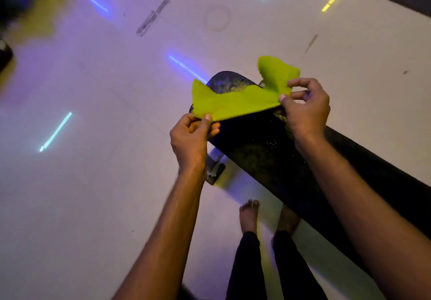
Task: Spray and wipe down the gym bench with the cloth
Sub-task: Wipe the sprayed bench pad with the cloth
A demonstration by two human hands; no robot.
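Both hands up over the far end of the gym bench — the desk here, a dark padded top running from far end toward lower right. Surface shows speckled wet-looking patches, so my read is the spray is already on and the wipe is what's left.

Cloth (lime green, thin, limp) is stretched between the two hands, held clear above the pad, not touching it as far as I can tell. Likely reason: spreading or refolding it to get a flat face before pressing down.

Left hand — thumb and curled fingers pinch the near-left edge of the cloth. Right hand pinches the right side, thumb on top, fingers tucked under; a loose flap stands up beyond that pinch. Both grips are tight on fabric, nothing else held.

So the cloth sits at the fingertips only, not bunched in either palm. No spray bottle in view. Bare feet on the pale floor beside the bench.
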